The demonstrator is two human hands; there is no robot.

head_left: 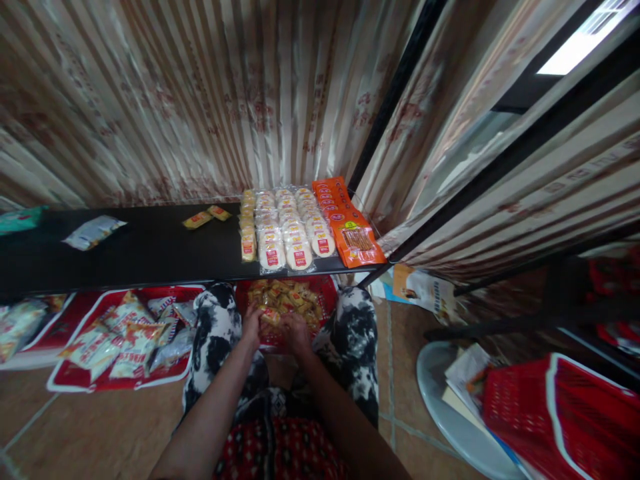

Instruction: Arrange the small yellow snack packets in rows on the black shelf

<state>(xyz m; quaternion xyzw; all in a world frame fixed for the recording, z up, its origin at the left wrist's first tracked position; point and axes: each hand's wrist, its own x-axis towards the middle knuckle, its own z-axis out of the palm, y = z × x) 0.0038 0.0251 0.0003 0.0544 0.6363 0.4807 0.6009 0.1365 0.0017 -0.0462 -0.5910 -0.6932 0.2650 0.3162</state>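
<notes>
Low between my knees, a red basket [327, 293] holds a heap of small gold-wrapped snack packets [295, 293]. Over the heap, my left hand [252, 325] grips the left end of one gold snack packet [271, 315] with a red label. My right hand [296, 331] is closed at the right end of the same packet, its fingertips partly hidden. On the black shelf just beyond stand a short row of gold packets [248, 241], rows of round white crackers in clear wrap [299, 253] and overlapping orange snack bags [356, 240].
Two loose gold packets [199, 219] and a white bag [95, 232] lie farther left on the shelf [150, 257]. Below, another red basket [165, 383] holds several snack bags. At right are a grey stool [435, 393], another red basket [520, 393] and dark metal posts. A patterned curtain [200, 100] hangs behind.
</notes>
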